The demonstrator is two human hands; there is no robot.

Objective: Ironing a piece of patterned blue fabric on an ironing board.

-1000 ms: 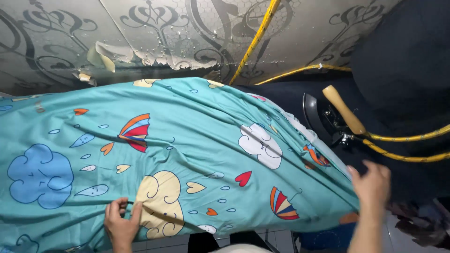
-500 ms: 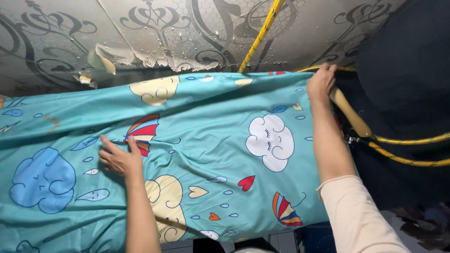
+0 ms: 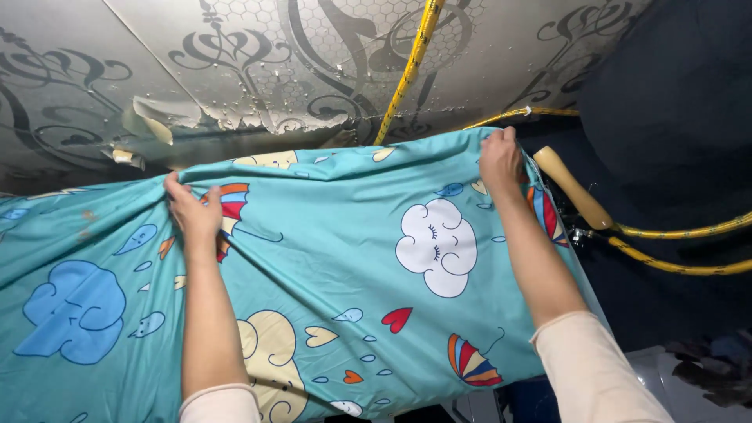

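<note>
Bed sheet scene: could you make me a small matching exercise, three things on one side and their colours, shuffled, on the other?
Things:
1. sheet
2. rope
3. printed heart

Colours:
A. yellow
B. red
C. turquoise

Pairs: 1-C, 2-A, 3-B. The left hand and the right hand each grip the sheet near its far edge.

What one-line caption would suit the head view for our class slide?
Left hand and right hand grip the far edge of a turquoise cartoon-print sheet below a patterned wall.
</note>
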